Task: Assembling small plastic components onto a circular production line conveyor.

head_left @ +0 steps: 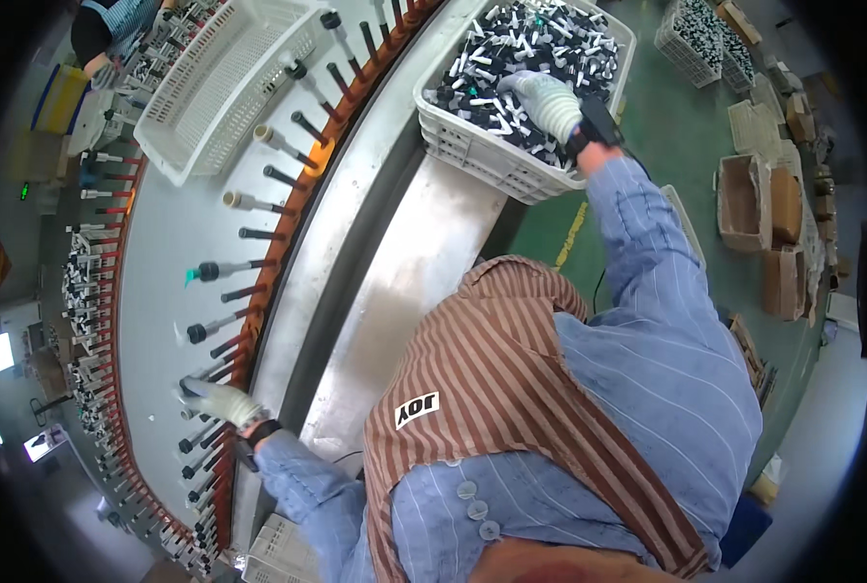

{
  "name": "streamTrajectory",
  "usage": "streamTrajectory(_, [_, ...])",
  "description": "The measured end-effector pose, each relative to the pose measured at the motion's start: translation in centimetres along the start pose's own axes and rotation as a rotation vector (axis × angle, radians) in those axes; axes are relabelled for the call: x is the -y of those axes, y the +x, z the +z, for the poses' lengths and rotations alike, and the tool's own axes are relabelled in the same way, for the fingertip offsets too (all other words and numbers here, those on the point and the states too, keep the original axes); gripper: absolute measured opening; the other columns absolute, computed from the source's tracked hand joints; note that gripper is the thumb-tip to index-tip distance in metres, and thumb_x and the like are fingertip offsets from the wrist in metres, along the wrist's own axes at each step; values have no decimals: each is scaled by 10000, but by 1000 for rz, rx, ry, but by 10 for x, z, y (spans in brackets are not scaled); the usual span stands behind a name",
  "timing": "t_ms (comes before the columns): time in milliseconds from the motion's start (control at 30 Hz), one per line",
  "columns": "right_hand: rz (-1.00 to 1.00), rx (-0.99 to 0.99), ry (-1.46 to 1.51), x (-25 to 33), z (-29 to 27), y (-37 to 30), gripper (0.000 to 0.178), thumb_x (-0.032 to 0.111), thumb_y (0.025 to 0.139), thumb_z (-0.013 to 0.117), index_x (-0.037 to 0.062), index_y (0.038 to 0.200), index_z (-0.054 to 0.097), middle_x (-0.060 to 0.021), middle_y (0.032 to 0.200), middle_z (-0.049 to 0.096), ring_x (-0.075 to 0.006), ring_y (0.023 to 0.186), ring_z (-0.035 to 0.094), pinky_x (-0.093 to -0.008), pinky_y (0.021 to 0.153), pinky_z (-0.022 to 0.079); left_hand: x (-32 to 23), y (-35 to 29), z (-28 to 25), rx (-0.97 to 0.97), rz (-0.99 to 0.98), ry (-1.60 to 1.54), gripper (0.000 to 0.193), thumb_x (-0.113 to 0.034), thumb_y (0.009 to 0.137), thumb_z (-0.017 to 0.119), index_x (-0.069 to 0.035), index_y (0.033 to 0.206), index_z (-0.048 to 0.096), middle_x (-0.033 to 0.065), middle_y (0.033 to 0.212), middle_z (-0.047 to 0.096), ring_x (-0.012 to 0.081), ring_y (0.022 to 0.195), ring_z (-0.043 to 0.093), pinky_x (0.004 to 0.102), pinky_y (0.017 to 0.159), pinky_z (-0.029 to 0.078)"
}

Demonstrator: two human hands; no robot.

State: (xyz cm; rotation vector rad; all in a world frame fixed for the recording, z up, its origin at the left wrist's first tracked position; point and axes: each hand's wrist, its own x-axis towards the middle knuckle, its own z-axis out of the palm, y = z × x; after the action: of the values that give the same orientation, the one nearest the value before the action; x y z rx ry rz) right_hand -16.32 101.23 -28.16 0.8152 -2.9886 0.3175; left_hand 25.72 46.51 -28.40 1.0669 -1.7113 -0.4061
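My left hand (221, 401), in a pale knit glove, is at the row of pegs along the curved orange rail (268, 243). Its fingers are closed around a dark plastic part (192, 387) at the end of one peg. Stretched out to the upper right, my right hand (547, 102), gloved as well, rests on a heap of small black and white plastic parts (530, 49) in a white crate (482, 160). Its fingers are bent together, and what they pinch is hidden. Other pegs carry black-ended parts (200, 332); one has a green tip (200, 273).
An open white basket (200, 126) stands on the grey surface inside the rail. Beyond it is another person's arm (98, 58) near more loaded pegs. A metal ledge (394, 262) lies between me and the rail. Cardboard boxes (744, 202) and filled crates (691, 44) are to the right.
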Motion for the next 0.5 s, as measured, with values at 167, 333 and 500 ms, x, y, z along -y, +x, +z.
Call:
streamTrajectory(167, [144, 267, 31, -14, 29, 50, 423, 372, 859, 622, 4, 1062, 671, -224, 894, 703, -363, 848, 698, -453, 752, 549, -136, -123, 44, 411, -19, -58, 305, -153, 946, 561, 22, 1189, 621, 129, 1138, 662, 212, 994, 619, 337, 907, 479])
streamTrajectory(333, [56, 445, -86, 4, 24, 78, 388, 272, 817, 642, 15, 1106, 668, -184, 960, 717, -345, 890, 696, -410, 806, 548, -307, -218, 172, 1225, 1057, -561, 305, -34, 768, 609, -51, 1070, 652, 128, 1169, 644, 340, 1064, 597, 420, 876, 508])
streamTrajectory(500, [155, -132, 555, -72, -5, 38, 544, 325, 914, 599, -18, 1330, 529, -213, 1264, 622, -306, 1125, 617, -392, 939, 478, -349, -333, 293, 1145, 1301, -299, 185, -117, 795, 640, -70, 972, 669, 100, 1016, 674, 312, 904, 652, 443, 762, 520])
